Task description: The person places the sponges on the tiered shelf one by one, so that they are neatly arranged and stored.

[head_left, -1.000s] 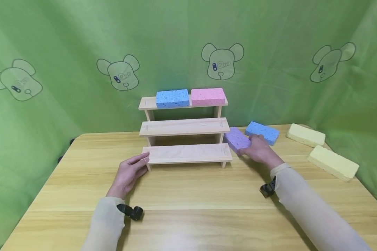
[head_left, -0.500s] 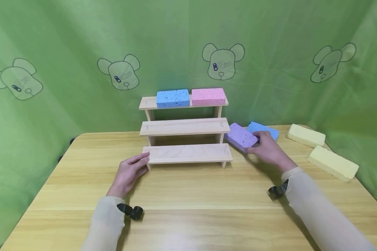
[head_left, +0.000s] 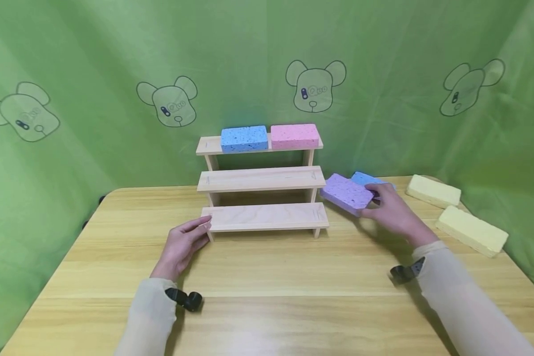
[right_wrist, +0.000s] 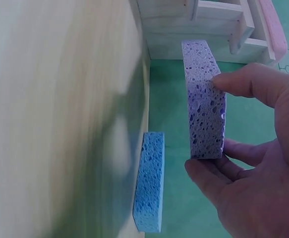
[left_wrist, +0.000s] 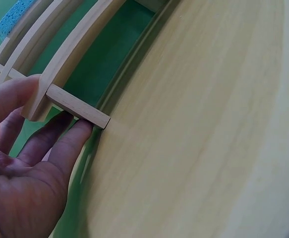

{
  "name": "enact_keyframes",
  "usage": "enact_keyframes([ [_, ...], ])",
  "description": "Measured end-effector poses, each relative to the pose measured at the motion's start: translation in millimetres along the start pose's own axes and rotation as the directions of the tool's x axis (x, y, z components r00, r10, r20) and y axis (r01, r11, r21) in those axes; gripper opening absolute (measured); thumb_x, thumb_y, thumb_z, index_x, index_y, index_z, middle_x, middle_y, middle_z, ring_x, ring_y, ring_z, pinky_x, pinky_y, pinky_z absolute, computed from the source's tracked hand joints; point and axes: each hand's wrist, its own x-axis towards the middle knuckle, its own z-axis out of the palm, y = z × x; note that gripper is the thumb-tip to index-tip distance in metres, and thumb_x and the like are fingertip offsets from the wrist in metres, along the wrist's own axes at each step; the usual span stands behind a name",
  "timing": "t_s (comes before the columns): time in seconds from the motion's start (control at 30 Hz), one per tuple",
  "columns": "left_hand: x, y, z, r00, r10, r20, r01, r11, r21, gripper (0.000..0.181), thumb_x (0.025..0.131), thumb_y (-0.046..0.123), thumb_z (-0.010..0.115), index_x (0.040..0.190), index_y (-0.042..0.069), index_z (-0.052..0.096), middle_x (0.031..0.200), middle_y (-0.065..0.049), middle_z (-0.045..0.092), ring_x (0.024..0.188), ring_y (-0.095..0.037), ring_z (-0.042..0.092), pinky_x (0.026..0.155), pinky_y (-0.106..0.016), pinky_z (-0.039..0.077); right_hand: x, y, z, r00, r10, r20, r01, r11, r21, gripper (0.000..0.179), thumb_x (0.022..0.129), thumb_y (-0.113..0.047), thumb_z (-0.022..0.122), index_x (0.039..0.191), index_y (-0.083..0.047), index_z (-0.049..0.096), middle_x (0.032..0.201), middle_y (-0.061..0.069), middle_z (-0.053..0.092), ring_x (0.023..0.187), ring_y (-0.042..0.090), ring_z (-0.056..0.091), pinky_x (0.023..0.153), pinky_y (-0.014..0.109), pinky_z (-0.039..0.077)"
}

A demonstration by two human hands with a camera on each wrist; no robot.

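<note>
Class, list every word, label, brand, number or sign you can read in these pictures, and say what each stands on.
No text reads clearly.
Cartoon animal faces on the green curtain: small lettering, too small to read surely.
Wooden three-tier shelf: faint marks near the step ends, not legible.
Purple sponge, pink sponge, blue sponges, yellow sponges: none visible.

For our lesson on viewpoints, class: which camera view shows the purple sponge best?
The right wrist view: the purple sponge appears large, its pores clear, in the right hand. The head view shows it smaller, mostly its top face; the left wrist view lacks it.
</note>
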Motion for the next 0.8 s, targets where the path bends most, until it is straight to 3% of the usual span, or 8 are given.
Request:
enact_keyframes([
  [0.5, 0.9, -0.7, 0.0, 1.0, 0.003, 0.0, -0.003, 1.0, -0.006, 0.042, 0.093, 0.005, 0.068, 0.132, -0.005, 0.057, 0.142, -0.014, 0.051, 0.118, -0.022, 0.058, 0.096, -0.032, 0.052, -10.3, 2, -16, 0.998, -0.059, -0.031, 0.059, 0.998, 0.009, 0.078, 0.083, -0.019, 0.077, 0.143, 0.009, 0.037, 0.134, 0.034, 0.037, 0.122, 0.049, 0.037, 0.103, 0.069, 0.029],
  [0.8, 1.9, -1.3, -0.5, 1.0, 0.004, 0.002, -0.004, 1.0, -0.018, 0.042, 0.093, 0.004, 0.068, 0.131, -0.006, 0.057, 0.141, -0.014, 0.051, 0.118, -0.023, 0.058, 0.096, -0.032, 0.052, -13.4, 6, -26, 0.995, -0.095, -0.024, 0.097, 0.988, 0.118, 0.074, 0.082, -0.007, 0.077, 0.142, 0.011, 0.038, 0.138, 0.032, 0.035, 0.127, 0.049, 0.036, 0.106, 0.063, 0.034],
])
